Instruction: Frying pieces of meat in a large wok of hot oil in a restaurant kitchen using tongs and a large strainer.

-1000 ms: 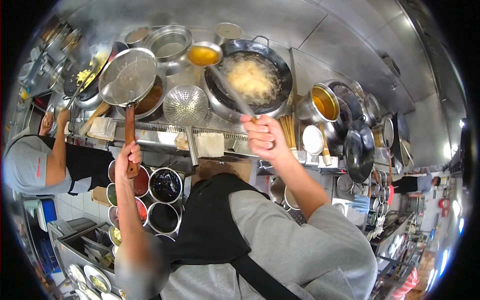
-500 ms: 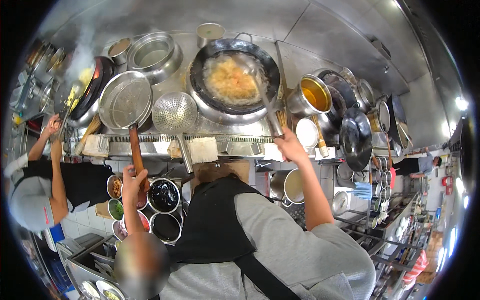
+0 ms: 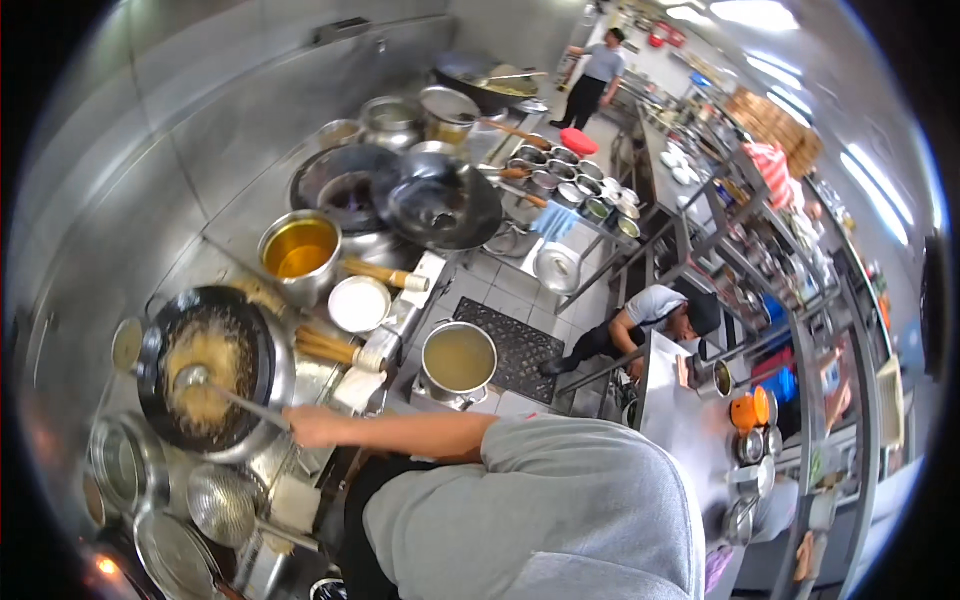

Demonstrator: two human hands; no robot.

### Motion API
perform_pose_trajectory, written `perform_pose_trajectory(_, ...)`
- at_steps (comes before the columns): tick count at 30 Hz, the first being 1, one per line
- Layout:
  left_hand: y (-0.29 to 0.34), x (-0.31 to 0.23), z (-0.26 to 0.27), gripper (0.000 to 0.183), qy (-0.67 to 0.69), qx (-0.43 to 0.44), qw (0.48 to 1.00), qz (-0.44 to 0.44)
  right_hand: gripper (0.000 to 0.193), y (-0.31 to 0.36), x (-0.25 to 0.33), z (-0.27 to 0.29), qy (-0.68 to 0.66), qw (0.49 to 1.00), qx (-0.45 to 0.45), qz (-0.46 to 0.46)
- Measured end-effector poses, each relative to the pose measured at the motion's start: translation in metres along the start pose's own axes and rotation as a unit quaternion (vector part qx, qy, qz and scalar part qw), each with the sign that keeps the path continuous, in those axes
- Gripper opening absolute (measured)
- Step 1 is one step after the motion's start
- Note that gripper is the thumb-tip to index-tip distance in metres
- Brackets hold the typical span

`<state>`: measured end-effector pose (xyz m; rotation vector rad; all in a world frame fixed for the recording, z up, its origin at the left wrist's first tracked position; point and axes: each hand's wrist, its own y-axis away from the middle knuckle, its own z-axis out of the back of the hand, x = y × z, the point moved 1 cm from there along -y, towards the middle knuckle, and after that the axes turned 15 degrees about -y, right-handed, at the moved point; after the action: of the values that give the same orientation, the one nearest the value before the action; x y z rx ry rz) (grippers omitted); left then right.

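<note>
My right hand is closed round the handle of a long metal ladle. The ladle's bowl dips into a black wok of foaming hot oil, where golden food is frying. Closest to that arm lie a perforated round skimmer and, lower down, a wide mesh strainer with a wooden handle running off the bottom edge. My left hand does not show in the picture.
A steel pot of amber oil, a white bowl and bamboo brushes stand beyond the wok. A stockpot of cloudy liquid is to the right. One person crouches by a steel counter; another stands far back.
The view has swung round to the right, bringing the aisle and crouching person into sight. My left hand has left the picture. My right hand keeps its hold on the ladle in the wok.
</note>
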<state>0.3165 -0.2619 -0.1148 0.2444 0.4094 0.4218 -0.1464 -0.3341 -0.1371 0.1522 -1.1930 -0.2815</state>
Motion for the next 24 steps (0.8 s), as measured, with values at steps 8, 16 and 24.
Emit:
perform_pose_trajectory(8,0.001,0.001,-0.028,0.025,0.309,-0.004,0.932,-0.188,0.051,0.046,-0.034,-0.026,0.055,0.994,0.071,0.066)
perform_pose_trajectory(16,0.024,0.003,-0.006,0.046,-0.175,-0.172,0.968,-0.055,0.022,0.024,-0.067,-0.057,0.076,0.974,0.198,0.078)
perform_pose_trajectory(24,0.172,-0.103,-0.035,0.024,0.213,0.001,0.977,0.024,0.027,-0.007,-0.155,-0.124,0.105,0.967,0.217,0.084)
